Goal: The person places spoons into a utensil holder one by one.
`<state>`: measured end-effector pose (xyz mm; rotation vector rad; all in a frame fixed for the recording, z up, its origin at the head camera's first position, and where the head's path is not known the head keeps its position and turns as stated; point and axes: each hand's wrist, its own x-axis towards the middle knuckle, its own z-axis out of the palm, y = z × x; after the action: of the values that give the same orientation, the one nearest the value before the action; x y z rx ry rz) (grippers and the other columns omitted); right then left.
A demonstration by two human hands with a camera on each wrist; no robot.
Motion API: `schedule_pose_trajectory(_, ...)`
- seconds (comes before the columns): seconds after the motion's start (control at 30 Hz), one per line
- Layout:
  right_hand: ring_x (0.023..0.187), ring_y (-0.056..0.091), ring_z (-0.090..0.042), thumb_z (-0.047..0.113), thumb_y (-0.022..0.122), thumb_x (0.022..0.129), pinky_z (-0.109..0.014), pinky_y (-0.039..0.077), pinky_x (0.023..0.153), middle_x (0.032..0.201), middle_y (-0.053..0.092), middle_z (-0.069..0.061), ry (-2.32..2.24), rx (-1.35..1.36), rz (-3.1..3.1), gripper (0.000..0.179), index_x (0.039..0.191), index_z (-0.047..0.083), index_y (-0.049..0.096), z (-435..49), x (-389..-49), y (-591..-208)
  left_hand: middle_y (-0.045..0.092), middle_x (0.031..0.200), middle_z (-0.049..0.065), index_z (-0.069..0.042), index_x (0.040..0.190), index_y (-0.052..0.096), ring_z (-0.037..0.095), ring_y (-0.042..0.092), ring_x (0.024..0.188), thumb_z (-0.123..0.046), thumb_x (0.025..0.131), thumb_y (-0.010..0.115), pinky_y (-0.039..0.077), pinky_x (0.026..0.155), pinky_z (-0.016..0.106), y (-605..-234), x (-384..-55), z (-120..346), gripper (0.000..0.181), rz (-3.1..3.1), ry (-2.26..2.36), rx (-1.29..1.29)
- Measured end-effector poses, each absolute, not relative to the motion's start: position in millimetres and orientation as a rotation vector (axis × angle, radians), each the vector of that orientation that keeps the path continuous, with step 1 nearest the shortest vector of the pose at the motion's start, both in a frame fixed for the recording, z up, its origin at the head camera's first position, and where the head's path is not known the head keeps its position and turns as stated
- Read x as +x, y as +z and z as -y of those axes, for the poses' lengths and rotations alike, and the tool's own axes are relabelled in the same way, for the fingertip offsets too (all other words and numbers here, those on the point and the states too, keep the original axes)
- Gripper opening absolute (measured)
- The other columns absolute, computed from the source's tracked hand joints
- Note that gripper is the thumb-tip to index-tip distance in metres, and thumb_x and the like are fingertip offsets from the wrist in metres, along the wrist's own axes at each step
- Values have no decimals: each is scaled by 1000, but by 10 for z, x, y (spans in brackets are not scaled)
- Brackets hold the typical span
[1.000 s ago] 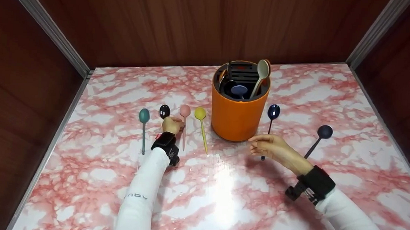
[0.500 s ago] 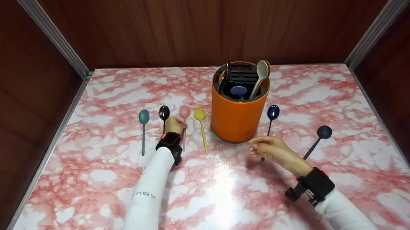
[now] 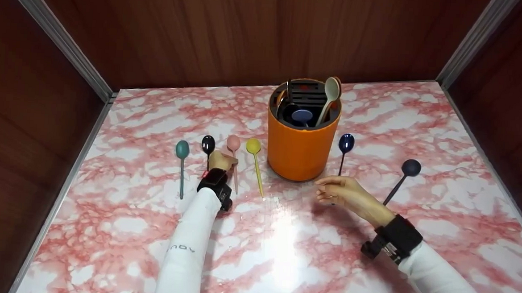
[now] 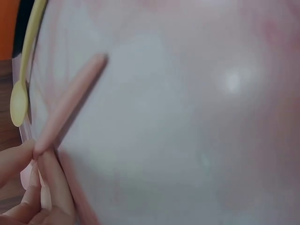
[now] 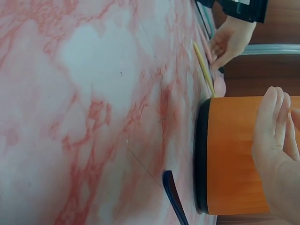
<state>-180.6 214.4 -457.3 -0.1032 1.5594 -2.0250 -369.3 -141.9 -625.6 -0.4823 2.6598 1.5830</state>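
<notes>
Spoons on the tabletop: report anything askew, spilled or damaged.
The dark round spoon at far right looks askew: its handle slants sharply, while the pink spoon pinched by the left hand and the yellow spoon beside it lie roughly parallel. No spill or damage is plainly visible.

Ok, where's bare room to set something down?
Bare: pink marbled table between white left sleeve and white right sleeve, and between oval teal spoon and brown back wall. Crowded: left of the orange cylindrical holder, where the glossy black spoon, round pink spoon and round yellow spoon lie near the left hand.
</notes>
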Motion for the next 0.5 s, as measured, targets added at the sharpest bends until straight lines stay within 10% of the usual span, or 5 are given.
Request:
schedule_pose_trajectory(0.27, 82, 67, -12, 1, 50, 92, -28, 57, 85, 88, 67, -2, -2034, -87, -1538, 19, 105, 6, 64, -2123, -1809, -4602, 67, 57, 10, -3, 76, 72, 21, 64, 47, -18, 50, 89, 56, 42, 33, -7577, -4447, 1604, 35, -2229, 1996, -586)
schedule_pose_trajectory(0.5, 83, 67, -13, 2, 50, 93, -27, 57, 84, 90, 68, -3, -2008, -76, -1552, 19, 103, 9, 64, -2093, -1813, -4638, 67, 60, 12, 2, 74, 68, 22, 66, 51, -4, 61, 79, 59, 50, 33, -6586, -3833, 1255, 18, -2015, 2172, -677)
